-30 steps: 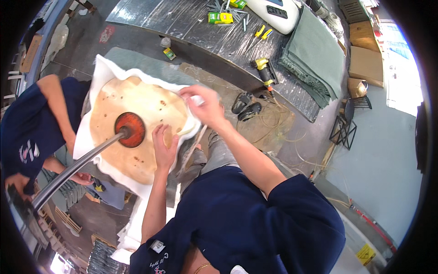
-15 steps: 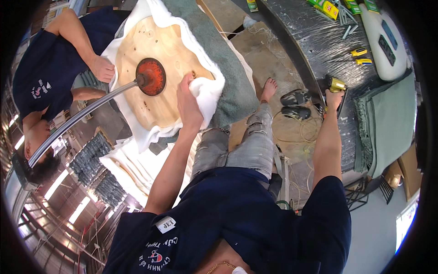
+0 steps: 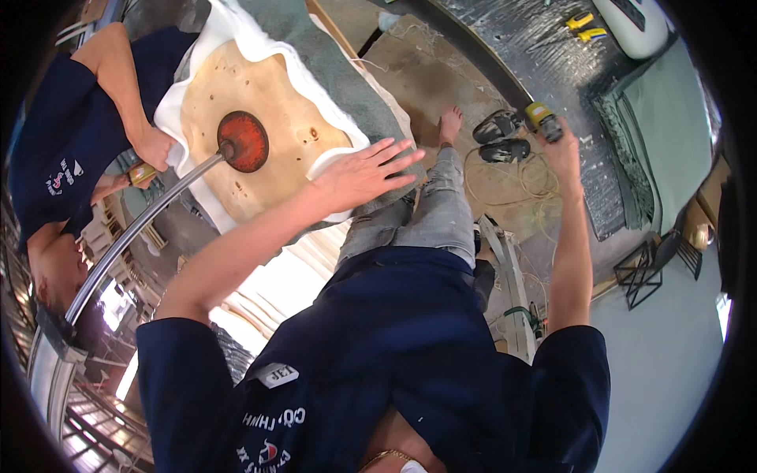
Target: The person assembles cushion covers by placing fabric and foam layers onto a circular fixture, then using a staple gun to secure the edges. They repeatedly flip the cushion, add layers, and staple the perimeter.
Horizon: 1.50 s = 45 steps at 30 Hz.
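A co-worker's hand (image 3: 154, 147) steadies the wooden panel (image 3: 256, 130); the left hand (image 3: 364, 175) lies flat, fingers spread, on its near edge. Right of the panel, the right hand (image 3: 561, 150) grips a yellow power tool (image 3: 543, 120); fastening seemingly comes next, calling for carrying the tool over.

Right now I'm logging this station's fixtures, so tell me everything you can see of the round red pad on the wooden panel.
The round red pad is a dark red-orange disc, mottled and worn-looking, darker at the rim. It sits flat on the middle of the pale wooden panel, at the end of a long shiny metal arm that runs off toward the lower left. Small knots or holes dot the wood around it. Neither the person's left hand nor the co-worker's hand touches it.
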Available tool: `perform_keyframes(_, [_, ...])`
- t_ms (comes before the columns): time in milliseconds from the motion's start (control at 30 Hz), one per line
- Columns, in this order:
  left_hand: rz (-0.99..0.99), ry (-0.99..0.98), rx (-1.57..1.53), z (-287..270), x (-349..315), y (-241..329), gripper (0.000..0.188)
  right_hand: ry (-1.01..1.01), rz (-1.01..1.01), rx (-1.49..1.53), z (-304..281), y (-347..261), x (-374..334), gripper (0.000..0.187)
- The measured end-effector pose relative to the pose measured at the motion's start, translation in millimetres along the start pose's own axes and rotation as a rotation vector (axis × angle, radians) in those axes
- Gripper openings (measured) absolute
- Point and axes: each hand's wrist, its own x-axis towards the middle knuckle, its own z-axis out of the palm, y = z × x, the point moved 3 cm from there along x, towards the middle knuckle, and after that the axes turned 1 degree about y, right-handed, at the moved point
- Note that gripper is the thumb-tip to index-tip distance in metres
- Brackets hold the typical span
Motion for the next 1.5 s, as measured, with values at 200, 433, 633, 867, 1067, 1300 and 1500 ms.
perform_keyframes(200, [0.388, -0.195, 0.201, 4.2, 7.6, -5.7, 0.039, -0.084, 0.092, 0.067, 37.4, -20.8, -77.9, 0.054])
perform_keyframes(433, [0.174, -0.073, 0.145, -12.0, -26.4, -16.0, 0.007, -0.115, 0.334, 0.074, 60.9, -41.5, -158.4, 0.053])
perform_keyframes(633, [-0.056, -0.133, 0.246, -20.1, -31.0, -25.1, 0.008, -0.053, 0.246, 0.092, 75.0, -55.3, -188.0, 0.057])
perform_keyframes(867, [-0.309, -0.285, -0.028, -32.1, -55.0, -38.0, 0.012, -0.238, 0.409, 0.249, 66.8, -96.4, -187.7, 0.044])
perform_keyframes(1067, [-0.887, -0.081, -0.904, 7.3, -88.4, -49.4, 0.02, -0.285, 0.33, 0.353, 34.9, -177.5, -192.5, 0.048])
perform_keyframes(1300, [-1.608, 0.358, -2.549, 37.7, -103.0, -26.6, 0.024, -0.394, -0.19, 0.267, 34.4, -296.2, -185.4, 0.067])
perform_keyframes(1500, [-1.5, 0.296, -2.541, 41.3, -105.7, -30.4, 0.026, -0.464, -0.316, 0.175, 60.1, -320.3, -175.8, 0.074])
